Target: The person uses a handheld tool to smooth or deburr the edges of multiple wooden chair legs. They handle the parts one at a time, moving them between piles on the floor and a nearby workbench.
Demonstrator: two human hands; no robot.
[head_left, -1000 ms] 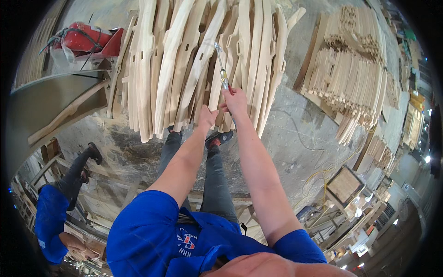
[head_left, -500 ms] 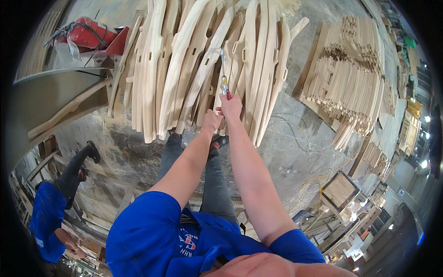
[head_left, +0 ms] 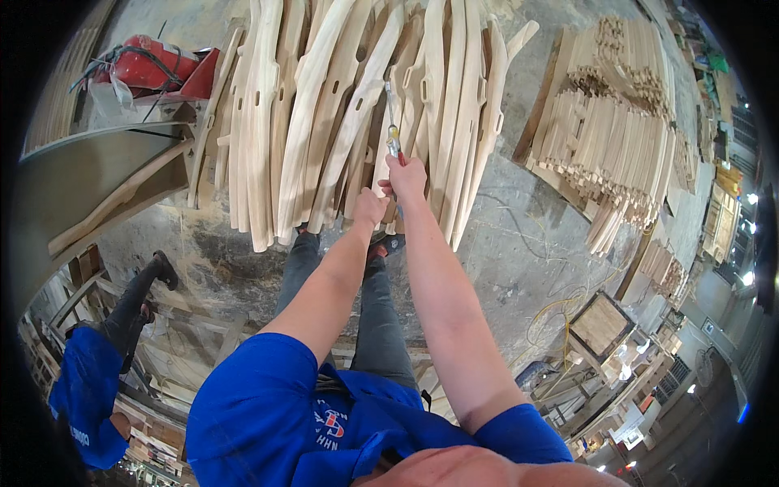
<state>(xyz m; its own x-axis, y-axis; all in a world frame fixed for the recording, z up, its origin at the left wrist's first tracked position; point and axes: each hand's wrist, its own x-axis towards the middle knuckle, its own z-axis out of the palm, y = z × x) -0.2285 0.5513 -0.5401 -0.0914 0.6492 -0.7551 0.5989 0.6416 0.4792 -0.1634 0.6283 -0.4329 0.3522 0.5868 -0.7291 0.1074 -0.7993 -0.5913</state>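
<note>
My right hand (head_left: 408,180) is closed around a screwdriver-like tool (head_left: 393,140) with a long thin metal shaft and a clear yellow and red handle. The shaft points away from me over the pale, curved wooden pieces (head_left: 294,174), several of which have oval slots. Just left of it, my left hand (head_left: 370,208) is closed at the near ends of the pieces, its fingers almost touching the right hand. What those fingers grip is hidden.
Stacked wooden slats (head_left: 604,146) lie to the right on a board. A red machine (head_left: 154,65) stands far left, above a grey bin (head_left: 89,170) with a curved piece in it. A co-worker in blue (head_left: 89,398) is at lower left. A yellow hose (head_left: 560,308) crosses the floor.
The right hand and the tool have shifted slightly away from me and left. The left hand has barely moved. The co-worker's arm has moved.
</note>
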